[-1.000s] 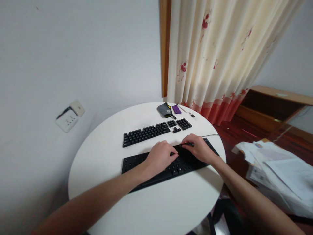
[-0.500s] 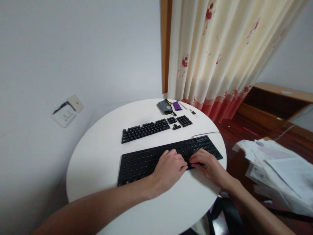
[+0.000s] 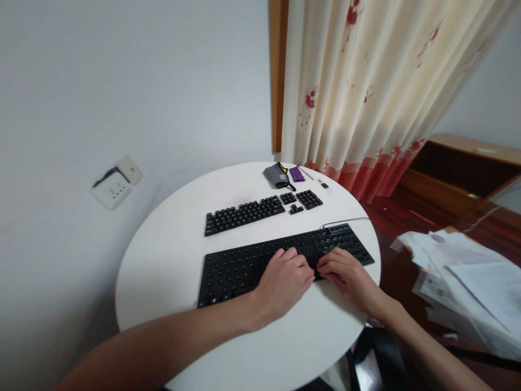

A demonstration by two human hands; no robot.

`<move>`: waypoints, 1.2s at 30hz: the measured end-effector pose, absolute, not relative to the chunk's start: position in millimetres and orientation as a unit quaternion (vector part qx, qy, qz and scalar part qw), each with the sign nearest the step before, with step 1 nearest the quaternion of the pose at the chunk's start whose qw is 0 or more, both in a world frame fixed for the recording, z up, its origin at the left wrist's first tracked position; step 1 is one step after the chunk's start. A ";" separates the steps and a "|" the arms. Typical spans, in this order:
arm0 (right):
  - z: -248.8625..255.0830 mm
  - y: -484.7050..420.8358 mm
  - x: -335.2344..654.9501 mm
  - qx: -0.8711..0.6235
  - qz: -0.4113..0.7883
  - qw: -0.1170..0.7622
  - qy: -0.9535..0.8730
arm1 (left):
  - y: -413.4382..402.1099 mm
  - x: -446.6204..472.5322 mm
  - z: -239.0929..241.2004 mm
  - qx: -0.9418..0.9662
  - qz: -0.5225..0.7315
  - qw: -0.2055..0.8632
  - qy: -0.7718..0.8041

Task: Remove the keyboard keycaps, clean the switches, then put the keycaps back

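A black keyboard with most of its keycaps off lies across the white round table. My left hand is over its lower middle, fingers curled and closed near the front edge. Just to the right, my right hand has thumb and fingers pinched together at the same edge. The fingertips of both hands nearly meet; whatever they hold is hidden. Behind the keyboard, loose black keycaps sit in rows, with a number-pad block and smaller groups beside them.
At the table's far side lie a grey pouch, a purple packet and a small black-and-clear item. A cable runs off the keyboard to the right. Papers are piled at right, near a floral curtain.
The view has shifted slightly. Both hands stay at the keyboard's front edge, with the left thumb now tucked in closer to the fingers.
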State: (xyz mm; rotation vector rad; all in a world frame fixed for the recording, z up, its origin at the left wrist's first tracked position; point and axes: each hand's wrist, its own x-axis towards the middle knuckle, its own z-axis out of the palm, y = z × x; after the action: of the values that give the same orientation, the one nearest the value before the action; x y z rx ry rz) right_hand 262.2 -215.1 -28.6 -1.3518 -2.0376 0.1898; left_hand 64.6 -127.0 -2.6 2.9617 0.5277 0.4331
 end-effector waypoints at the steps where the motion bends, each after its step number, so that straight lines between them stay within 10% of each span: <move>1: -29.2 -214.9 262.5 -0.519 0.073 0.341 -0.781 | -126.5 64.5 -2.9 0.971 0.143 0.065 0.179; 36: -26.0 -232.6 253.5 -0.565 0.021 0.346 -0.749 | -130.4 53.7 10.4 0.980 0.113 0.060 0.155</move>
State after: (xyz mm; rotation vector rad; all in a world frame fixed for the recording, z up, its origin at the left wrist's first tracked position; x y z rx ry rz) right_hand 253.5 -232.6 -26.0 -1.4664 -1.9432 0.0548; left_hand 53.7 -130.4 10.4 2.9645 0.4699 0.3427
